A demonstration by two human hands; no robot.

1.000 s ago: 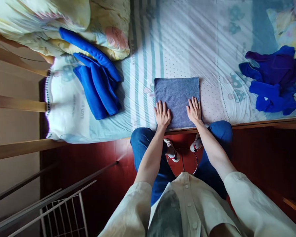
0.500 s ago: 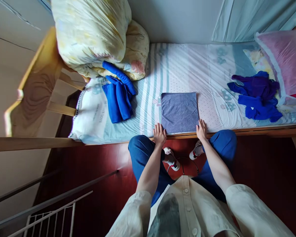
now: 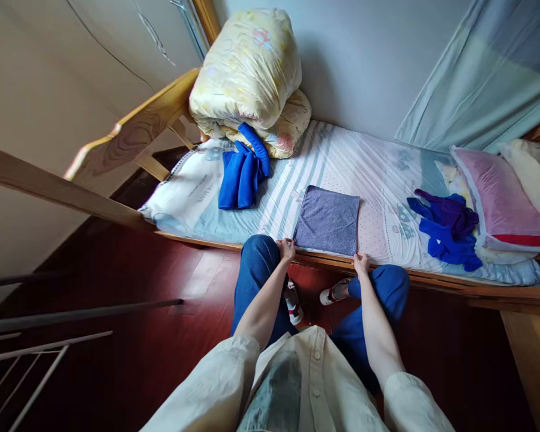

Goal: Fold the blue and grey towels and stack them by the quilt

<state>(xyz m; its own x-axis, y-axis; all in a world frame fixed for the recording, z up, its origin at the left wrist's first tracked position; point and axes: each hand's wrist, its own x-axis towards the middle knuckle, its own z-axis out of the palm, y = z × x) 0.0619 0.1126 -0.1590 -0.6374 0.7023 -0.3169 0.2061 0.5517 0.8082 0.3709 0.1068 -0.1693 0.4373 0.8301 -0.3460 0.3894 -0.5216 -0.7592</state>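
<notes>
A grey-purple cloth, roughly square, lies flat at the front edge of the bed. My left hand is closed on its near left corner, fingers pinched together. At the near right corner my right hand pinches the cloth in the same way. Left of the cloth, several folded blue cloths rest on the sheet. Crumpled blue and purple cloths lie in a heap on the right.
A rolled yellow quilt is piled at the bed's left end, by the wooden headboard. On the right sits a pink pillow. The bed's wooden rail runs along the front. A metal rack stands at lower left.
My hands have gone from lying flat beside the cloth to pinching its near corners. The camera view has shifted and turned; the cloth still lies flat.
</notes>
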